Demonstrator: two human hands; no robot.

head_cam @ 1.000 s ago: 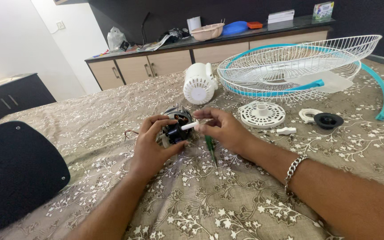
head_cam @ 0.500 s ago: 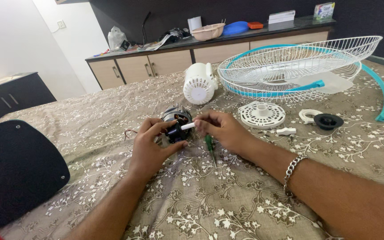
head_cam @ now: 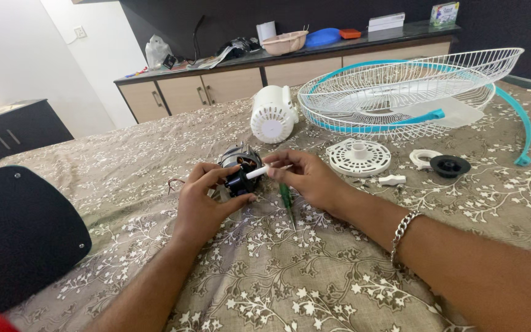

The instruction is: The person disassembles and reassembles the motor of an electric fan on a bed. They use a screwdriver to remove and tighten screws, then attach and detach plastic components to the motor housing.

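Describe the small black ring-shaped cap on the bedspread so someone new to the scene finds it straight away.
Start at the big white wire fan guard with the turquoise rim. Just in front of it on the floral bedspread lies the black cap, beside a white ring. It is the only black piece among those white plastic parts.

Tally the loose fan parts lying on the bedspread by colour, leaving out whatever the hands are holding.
White: 4 – motor cover, round vented disc, ring, small peg
White with teal rim: 1 – wire grille
Black: 1 – round cap
Total: 6
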